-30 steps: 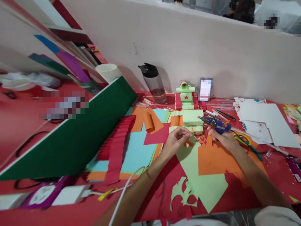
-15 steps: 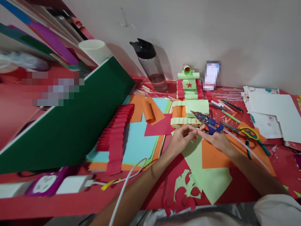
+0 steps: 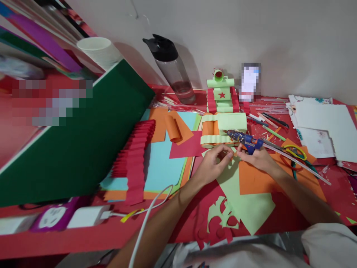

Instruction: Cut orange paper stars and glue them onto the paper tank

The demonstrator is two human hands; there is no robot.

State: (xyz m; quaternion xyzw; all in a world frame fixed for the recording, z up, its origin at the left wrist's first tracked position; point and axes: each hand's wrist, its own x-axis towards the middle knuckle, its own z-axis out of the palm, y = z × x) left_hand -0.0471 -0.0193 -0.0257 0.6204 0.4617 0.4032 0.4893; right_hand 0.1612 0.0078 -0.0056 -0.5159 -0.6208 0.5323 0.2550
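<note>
Reaching across the red worktop [image 3: 185, 233] with both bare forearms, slanted inward from the lower left and lower right, nearly meeting just short of a green-and-orange paper model [image 3: 232, 120]. Angling the left hand [image 3: 214, 163] up and to the right, back upward, with fingers curled and thumb drawn close to the forefinger in a narrow pinch; cannot tell, from so small a patch of orange near the tips, whether gripping a scrap. Holding a blue glue gun [image 3: 249, 141] in the right hand [image 3: 256, 159], with fingers folded around the handle and thumb stretched leftward, near the left fingertips. Pointing the nozzle left, across the front part of the paper model in this view; cannot tell whether touching it. Trailing a clear glue stick [image 3: 301, 166] back to the right from the gun, past yellow-handled scissors [image 3: 299, 149]. Poised with both hands above a light green sheet [image 3: 255, 212], and with the right forearm crossing over an orange sheet [image 3: 260, 179]. Facing, just beyond the near model, a second paper model with a red star [image 3: 221, 95].
</note>
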